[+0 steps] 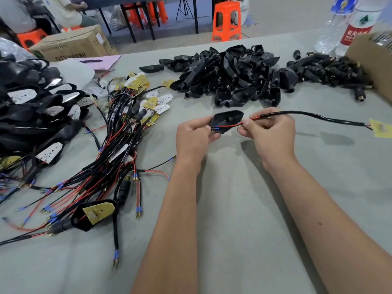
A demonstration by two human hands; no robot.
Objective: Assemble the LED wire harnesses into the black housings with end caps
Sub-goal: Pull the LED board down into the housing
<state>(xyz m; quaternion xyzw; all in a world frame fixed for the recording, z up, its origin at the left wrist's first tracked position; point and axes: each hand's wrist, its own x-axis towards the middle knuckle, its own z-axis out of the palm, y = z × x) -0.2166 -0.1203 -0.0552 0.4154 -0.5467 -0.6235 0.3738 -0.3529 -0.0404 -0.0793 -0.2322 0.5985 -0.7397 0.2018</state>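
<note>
My left hand (194,137) grips one empty black housing (228,120) above the middle of the table. My right hand (268,129) pinches a wire harness (307,114) by its red and black leads, which reach into the housing's open side beside two blue-sleeved terminals. The harness cable trails right to a yellow LED board (380,128) lying on the table. A heap of empty housings (229,79) lies behind my hands. End caps (331,71) are piled at the back right. Loose harnesses (118,132) lie tangled to the left.
Finished assemblies (36,111) are stacked at the far left; one more (95,213) lies near the front left. A cardboard box (373,64) and two water bottles (347,24) stand at the back right. Orange stools (227,20) and seated people are beyond the table.
</note>
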